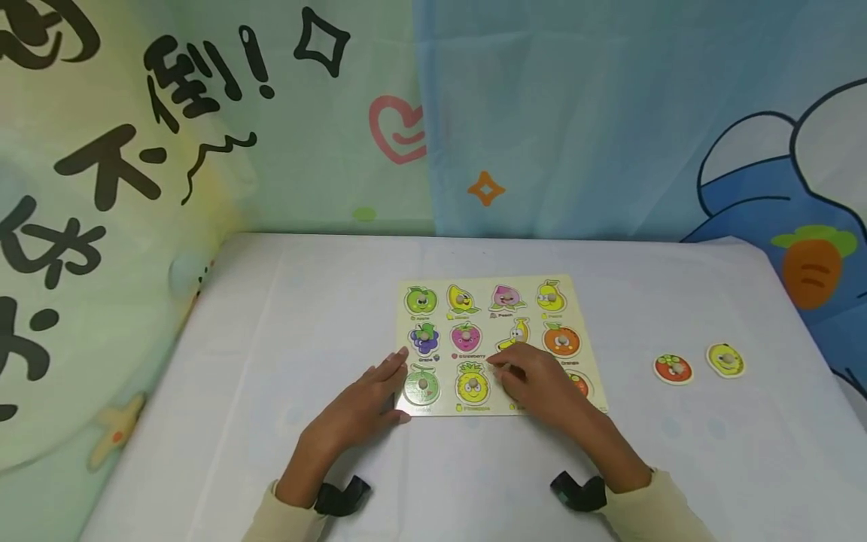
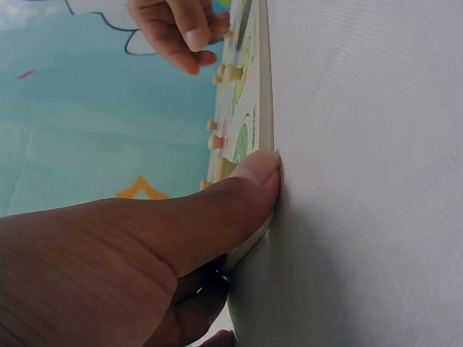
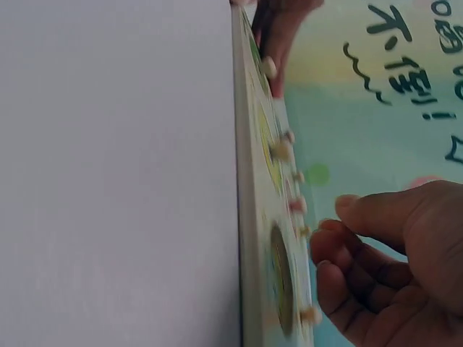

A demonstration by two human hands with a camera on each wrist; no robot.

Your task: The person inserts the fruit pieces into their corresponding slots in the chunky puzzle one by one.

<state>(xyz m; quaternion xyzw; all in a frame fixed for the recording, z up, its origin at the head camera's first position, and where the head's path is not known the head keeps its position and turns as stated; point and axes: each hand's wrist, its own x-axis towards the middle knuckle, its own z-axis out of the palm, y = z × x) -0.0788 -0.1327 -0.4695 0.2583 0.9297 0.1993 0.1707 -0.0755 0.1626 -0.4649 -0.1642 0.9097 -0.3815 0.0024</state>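
Note:
A pale yellow fruit puzzle board (image 1: 497,354) lies flat on the table, its seats filled mostly with knobbed fruit pieces. My left hand (image 1: 366,403) grips its near left corner, the thumb (image 2: 249,173) on the near edge and the fingers along the left side. Over the lower right part hovers my right hand (image 1: 545,384), fingers loosely curled, with nothing seen between thumb and fingertips. Beneath it, the right wrist view shows a bare oval recess (image 3: 283,282). A pineapple piece (image 1: 472,384) and a green melon piece (image 1: 421,386) sit in the front row.
Right of the board, a red tomato piece (image 1: 673,369) and a round yellow-green smiling piece (image 1: 725,360) lie loose on the white tablecloth (image 1: 271,324). A printed cloth backdrop (image 1: 576,113) stands behind and at the sides. Black bands (image 1: 342,497) circle both wrists.

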